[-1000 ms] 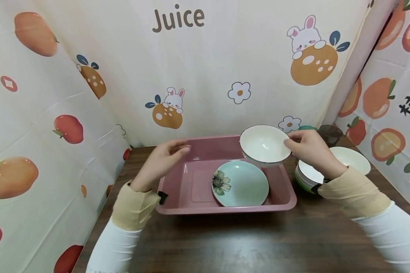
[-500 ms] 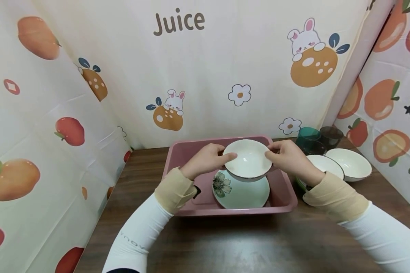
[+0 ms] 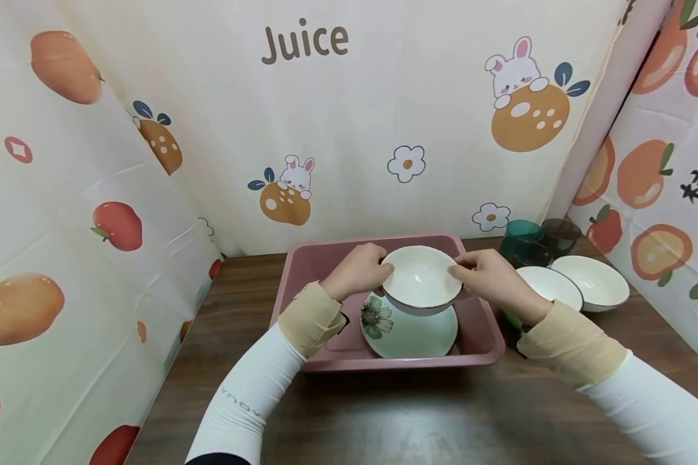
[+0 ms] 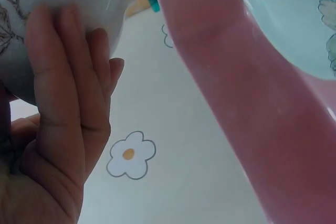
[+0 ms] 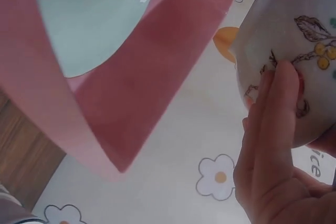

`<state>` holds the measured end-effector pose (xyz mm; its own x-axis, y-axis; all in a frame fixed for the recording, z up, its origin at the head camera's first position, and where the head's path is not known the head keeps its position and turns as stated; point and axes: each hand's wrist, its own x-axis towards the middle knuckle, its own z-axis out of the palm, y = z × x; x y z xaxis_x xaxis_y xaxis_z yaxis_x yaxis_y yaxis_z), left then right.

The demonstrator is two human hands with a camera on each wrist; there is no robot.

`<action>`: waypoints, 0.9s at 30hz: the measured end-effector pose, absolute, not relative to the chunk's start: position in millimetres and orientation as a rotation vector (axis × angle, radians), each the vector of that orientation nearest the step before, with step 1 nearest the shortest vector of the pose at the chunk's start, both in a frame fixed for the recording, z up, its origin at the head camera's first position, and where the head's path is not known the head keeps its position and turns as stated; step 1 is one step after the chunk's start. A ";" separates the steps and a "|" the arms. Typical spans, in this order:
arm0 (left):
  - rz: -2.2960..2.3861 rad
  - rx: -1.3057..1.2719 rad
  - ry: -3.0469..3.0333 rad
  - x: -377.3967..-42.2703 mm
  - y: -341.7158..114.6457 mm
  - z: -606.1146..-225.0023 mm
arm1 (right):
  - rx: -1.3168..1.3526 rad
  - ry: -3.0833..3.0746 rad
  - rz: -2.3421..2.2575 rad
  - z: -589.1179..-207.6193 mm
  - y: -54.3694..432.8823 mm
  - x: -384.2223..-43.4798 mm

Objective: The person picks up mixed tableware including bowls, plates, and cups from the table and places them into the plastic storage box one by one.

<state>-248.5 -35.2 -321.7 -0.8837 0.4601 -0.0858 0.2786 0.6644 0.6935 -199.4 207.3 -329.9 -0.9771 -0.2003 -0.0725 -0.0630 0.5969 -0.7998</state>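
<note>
Both hands hold a white bowl (image 3: 419, 274) with a dark rim above a pink basin (image 3: 401, 365). My left hand (image 3: 360, 271) grips its left side, thumb over the rim and fingers under the outer wall, as the left wrist view shows. On the opposite side my right hand (image 3: 494, 281) pinches the rim the same way. In the right wrist view the outside of the bowl (image 5: 315, 40) carries painted branches and yellow berries. Below, a pale green plate (image 3: 413, 339) with a printed flower lies in the basin, partly covered by the bowl in the head view.
Right of the basin stand a dark-rimmed white bowl (image 3: 552, 284) and another white bowl (image 3: 596, 284). Behind them are a teal cup (image 3: 520, 234) and dark cups (image 3: 560, 236). A printed curtain (image 3: 349, 116) closes off the back of the wooden table (image 3: 419, 413).
The right hand brought the bowl left over the plate. My left hand moved right and took hold of its other side. Over the last half second the bowl lowered slightly.
</note>
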 end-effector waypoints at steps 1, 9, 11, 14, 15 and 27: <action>1.035 0.594 2.626 -249.1 -34.8 -322.7 | -0.213 2.659 -1.346 -330.9 209.0 -197.9; 1.060 0.554 2.597 -262.6 -39.3 -338.5 | -0.225 2.819 -1.245 -344.0 234.9 -178.6; 1.066 0.540 2.579 -265.8 -39.8 -343.5 | -0.243 2.863 -1.178 -351.3 240.7 -173.8; 1.048 0.535 2.565 -268.7 -39.7 -351.6 | -0.261 2.892 -1.129 -365.9 245.1 -168.4; 1.036 0.533 2.565 -269.5 -39.4 -354.8 | -0.258 2.894 -1.124 -369.8 244.8 -166.5; 0.964 0.425 2.524 -280.2 -32.3 -384.9 | -0.244 2.817 -1.247 -410.6 235.3 -164.3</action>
